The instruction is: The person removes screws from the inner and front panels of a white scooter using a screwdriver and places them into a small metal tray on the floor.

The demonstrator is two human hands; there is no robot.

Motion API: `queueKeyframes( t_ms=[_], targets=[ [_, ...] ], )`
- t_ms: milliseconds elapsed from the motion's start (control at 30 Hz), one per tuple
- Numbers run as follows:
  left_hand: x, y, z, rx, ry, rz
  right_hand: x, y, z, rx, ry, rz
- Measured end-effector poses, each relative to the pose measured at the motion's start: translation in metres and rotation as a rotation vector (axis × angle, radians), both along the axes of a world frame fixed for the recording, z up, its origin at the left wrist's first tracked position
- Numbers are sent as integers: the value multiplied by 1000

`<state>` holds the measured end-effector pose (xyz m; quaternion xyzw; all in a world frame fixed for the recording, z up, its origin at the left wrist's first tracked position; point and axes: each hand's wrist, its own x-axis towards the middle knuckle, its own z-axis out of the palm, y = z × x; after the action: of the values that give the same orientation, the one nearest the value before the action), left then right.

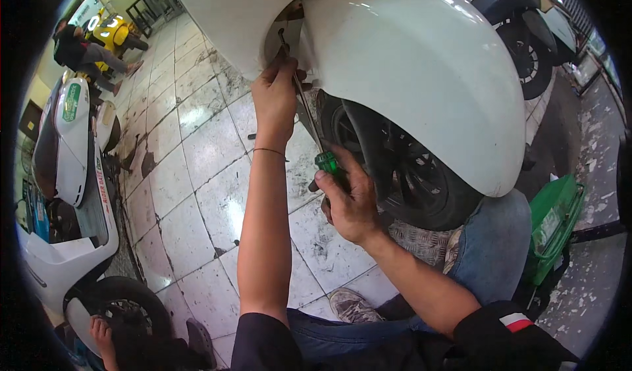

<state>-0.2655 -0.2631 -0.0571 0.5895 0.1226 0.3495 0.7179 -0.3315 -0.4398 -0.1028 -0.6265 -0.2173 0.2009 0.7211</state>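
A long screwdriver with a thin metal shaft and a green handle slants up toward a gap in the white body panels of a scooter. My right hand is closed around the handle, thumb pressed along it. Higher up, my left hand has its fingers closed at the upper shaft, just below the gap; its fingertips are partly hidden. A small dark part shows in the gap above them, too small to name. The white front fender curves over the black front wheel beside my right hand.
Another white scooter stands at the left, with a person's hand near its wheel. Farther back, a person sits by a yellow scooter. A green bag-like item and a dark scooter are at the right.
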Motion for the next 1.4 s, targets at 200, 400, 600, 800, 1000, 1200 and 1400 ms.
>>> queueKeyframes(
  t_ms=[200, 400, 600, 800, 1000, 1200, 1400],
  targets=[
    [9, 7, -6, -21, -19, -46, 2, -6, 11, 191, 417, 175],
    [9, -3, 2, -210, -93, -68, 14, -19, 35, 797, 1238, 632],
    [4, -5, 7, -302, -116, -126, 17, -26, 91, -45, 95, 215],
    [8, 2, 9, -350, -215, -140, 2, -23, 99, -296, -414, 111],
    [17, -3, 15, -415, -207, -118, 30, -49, 96, 340, 689, 716],
    [-5, 10, 7, -404, -140, -300, -23, -22, 109, -360, -583, 6],
    [2, 8, 12, -547, -307, -464, -10, -43, 117, 158, 485, 476]
  ],
)
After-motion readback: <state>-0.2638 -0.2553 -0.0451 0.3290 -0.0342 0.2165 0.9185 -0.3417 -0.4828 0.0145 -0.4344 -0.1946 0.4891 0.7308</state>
